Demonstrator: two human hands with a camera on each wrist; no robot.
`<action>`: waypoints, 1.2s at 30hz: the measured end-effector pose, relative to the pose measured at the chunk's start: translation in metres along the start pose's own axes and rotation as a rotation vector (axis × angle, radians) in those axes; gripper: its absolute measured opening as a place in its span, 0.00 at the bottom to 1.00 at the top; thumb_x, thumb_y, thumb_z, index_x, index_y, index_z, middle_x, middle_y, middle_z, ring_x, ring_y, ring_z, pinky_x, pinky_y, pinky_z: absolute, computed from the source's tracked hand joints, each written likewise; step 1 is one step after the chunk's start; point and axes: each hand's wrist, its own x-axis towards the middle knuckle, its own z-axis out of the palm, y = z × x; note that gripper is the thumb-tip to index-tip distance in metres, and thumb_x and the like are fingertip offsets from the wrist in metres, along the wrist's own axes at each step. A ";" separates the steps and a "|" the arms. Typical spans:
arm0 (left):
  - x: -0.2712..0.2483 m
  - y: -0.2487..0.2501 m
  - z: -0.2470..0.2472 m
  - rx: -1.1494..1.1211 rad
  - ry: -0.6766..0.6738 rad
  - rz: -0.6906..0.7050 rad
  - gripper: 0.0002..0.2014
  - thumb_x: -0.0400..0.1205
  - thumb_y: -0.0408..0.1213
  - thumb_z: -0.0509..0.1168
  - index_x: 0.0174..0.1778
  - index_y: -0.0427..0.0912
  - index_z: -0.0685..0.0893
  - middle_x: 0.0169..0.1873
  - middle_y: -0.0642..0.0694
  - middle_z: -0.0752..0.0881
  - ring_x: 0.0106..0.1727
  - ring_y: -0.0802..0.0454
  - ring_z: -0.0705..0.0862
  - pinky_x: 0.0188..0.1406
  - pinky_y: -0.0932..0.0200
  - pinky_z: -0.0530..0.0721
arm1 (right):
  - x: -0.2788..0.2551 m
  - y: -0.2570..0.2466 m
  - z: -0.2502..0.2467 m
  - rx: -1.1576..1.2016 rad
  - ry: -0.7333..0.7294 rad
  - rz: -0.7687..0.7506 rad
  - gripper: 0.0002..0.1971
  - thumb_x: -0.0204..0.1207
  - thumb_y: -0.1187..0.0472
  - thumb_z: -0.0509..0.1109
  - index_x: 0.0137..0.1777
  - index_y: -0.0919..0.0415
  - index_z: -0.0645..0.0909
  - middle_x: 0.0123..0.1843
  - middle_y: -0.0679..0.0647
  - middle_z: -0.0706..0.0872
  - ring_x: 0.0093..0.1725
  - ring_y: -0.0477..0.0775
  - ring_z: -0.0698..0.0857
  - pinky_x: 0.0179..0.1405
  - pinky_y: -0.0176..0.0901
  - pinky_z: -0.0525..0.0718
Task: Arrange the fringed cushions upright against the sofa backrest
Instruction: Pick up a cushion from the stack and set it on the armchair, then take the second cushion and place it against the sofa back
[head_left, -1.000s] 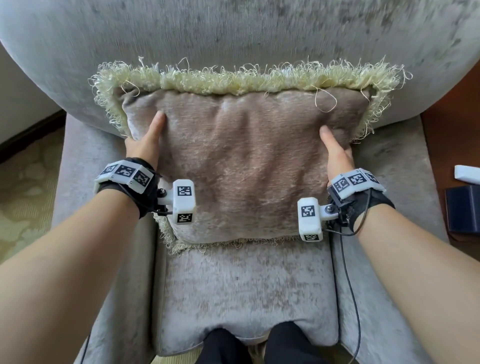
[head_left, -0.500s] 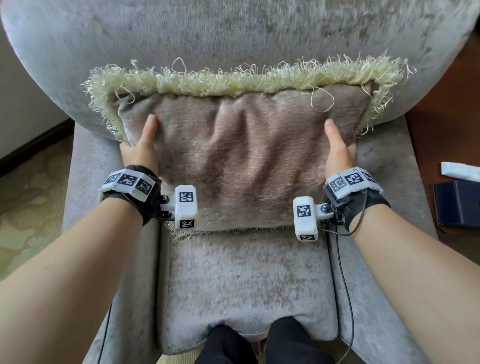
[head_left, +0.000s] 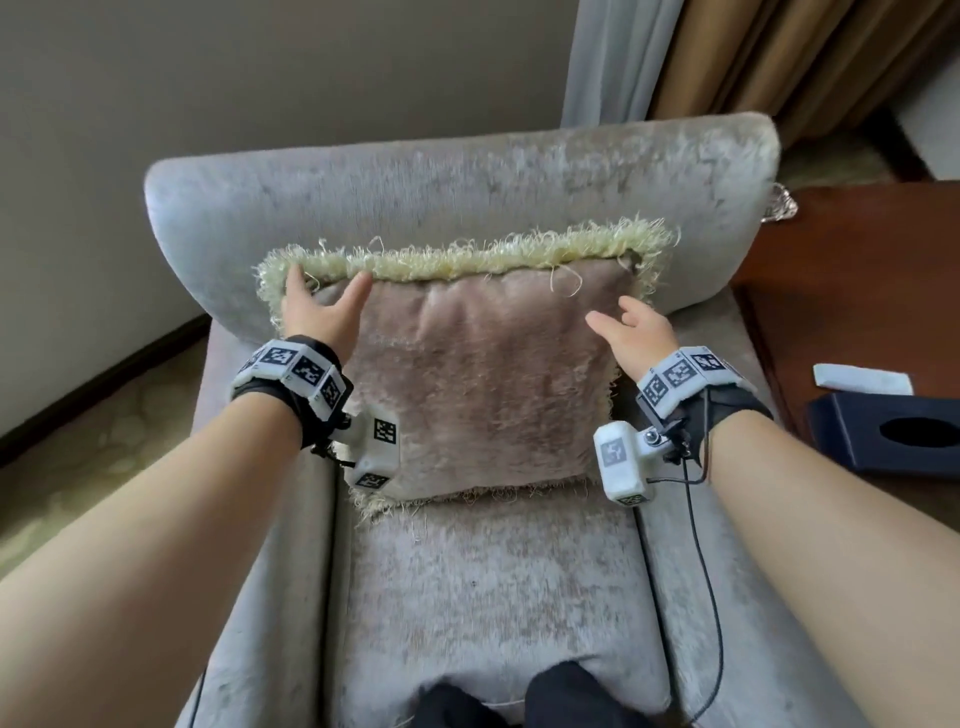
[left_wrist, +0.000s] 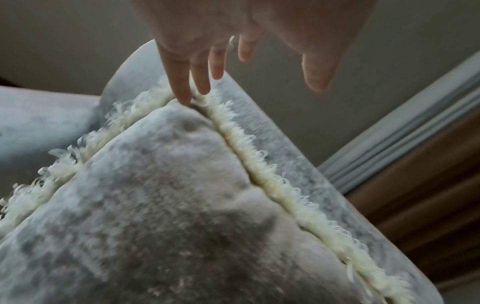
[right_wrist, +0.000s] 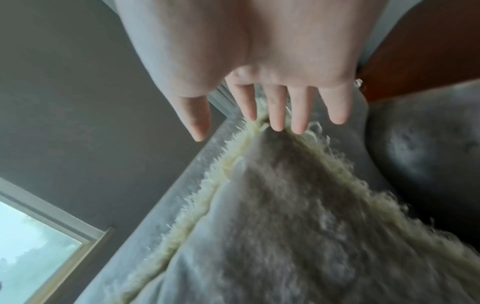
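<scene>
A fringed cushion stands upright on the seat, leaning against the grey sofa backrest. The left hand reaches its straight fingers to the cushion's upper left corner, while the right hand hovers spread near the upper right corner.

- Cushion upright on seat, leaning vs backrest.
- Tabletop right of sofa, w/ box on it.
</scene>
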 end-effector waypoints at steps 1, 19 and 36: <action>-0.009 0.012 -0.004 0.016 -0.003 0.029 0.51 0.79 0.63 0.72 0.92 0.43 0.56 0.87 0.39 0.68 0.86 0.42 0.71 0.86 0.39 0.71 | -0.007 -0.008 -0.008 -0.013 0.003 -0.031 0.34 0.80 0.49 0.70 0.82 0.60 0.65 0.80 0.59 0.71 0.77 0.57 0.72 0.73 0.47 0.68; -0.172 0.215 -0.098 0.548 -0.185 0.760 0.37 0.88 0.58 0.65 0.89 0.44 0.64 0.86 0.40 0.68 0.86 0.39 0.68 0.82 0.41 0.72 | -0.210 -0.135 -0.134 -0.174 0.262 -0.374 0.25 0.78 0.42 0.69 0.68 0.57 0.82 0.64 0.50 0.85 0.62 0.51 0.83 0.61 0.40 0.76; -0.342 0.250 -0.086 0.639 -0.493 1.140 0.32 0.87 0.63 0.60 0.79 0.43 0.75 0.78 0.39 0.75 0.82 0.36 0.69 0.77 0.38 0.76 | -0.411 -0.070 -0.226 -0.360 0.714 -0.150 0.24 0.81 0.42 0.64 0.70 0.55 0.79 0.70 0.52 0.79 0.66 0.54 0.80 0.60 0.40 0.72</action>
